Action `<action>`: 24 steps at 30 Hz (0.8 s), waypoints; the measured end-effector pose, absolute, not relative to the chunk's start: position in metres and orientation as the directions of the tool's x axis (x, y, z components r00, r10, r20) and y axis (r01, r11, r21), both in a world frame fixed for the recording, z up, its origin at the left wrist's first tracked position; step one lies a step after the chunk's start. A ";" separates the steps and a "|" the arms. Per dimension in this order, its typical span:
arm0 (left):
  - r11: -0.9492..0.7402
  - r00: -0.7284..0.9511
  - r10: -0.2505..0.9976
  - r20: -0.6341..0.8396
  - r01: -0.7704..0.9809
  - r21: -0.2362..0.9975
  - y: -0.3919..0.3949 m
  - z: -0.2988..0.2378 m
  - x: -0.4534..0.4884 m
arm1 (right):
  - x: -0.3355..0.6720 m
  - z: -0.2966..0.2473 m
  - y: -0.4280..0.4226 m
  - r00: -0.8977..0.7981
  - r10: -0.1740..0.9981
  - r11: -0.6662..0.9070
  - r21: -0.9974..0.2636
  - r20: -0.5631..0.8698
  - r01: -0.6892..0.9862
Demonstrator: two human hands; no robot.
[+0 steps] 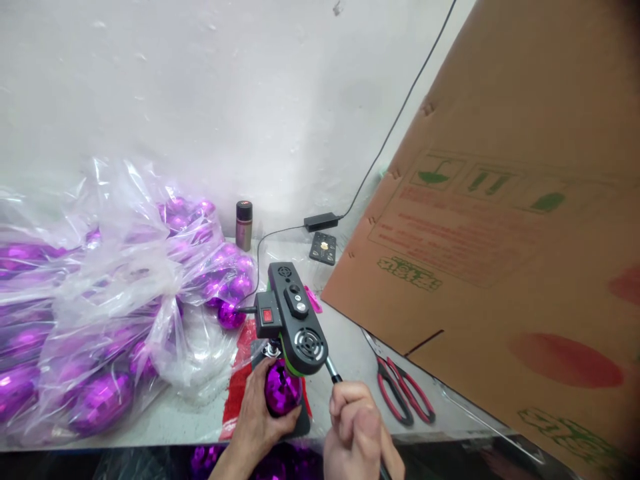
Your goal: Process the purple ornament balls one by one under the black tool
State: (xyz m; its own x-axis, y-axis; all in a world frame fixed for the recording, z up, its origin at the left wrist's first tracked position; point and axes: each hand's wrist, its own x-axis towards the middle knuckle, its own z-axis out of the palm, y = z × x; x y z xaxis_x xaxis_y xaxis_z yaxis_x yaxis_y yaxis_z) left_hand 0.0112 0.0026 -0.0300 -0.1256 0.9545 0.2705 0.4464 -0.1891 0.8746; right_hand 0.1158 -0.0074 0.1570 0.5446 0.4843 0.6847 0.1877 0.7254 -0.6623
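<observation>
My left hand is wrapped round a shiny purple ball with mirror-like facets. The ball sits under the near end of a black and green machine that has round grilles and a red switch. My right hand is closed in a fist on a lever with a metal rod and a black grip. The rod runs up to the machine's near end. A dark base partly shows beneath the ball, over a red cloth or sheet.
Clear plastic bags of purple balls fill the left side. Behind stand a small bottle, a power adapter with a cord, and a dark card-like object. Red-handled scissors lie right, below a large cardboard box.
</observation>
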 end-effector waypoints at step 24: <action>-0.147 -0.187 0.954 0.236 0.395 0.907 0.003 -0.015 0.017 | 0.115 0.148 -0.009 0.530 0.524 0.712 -0.685 0.667 0.157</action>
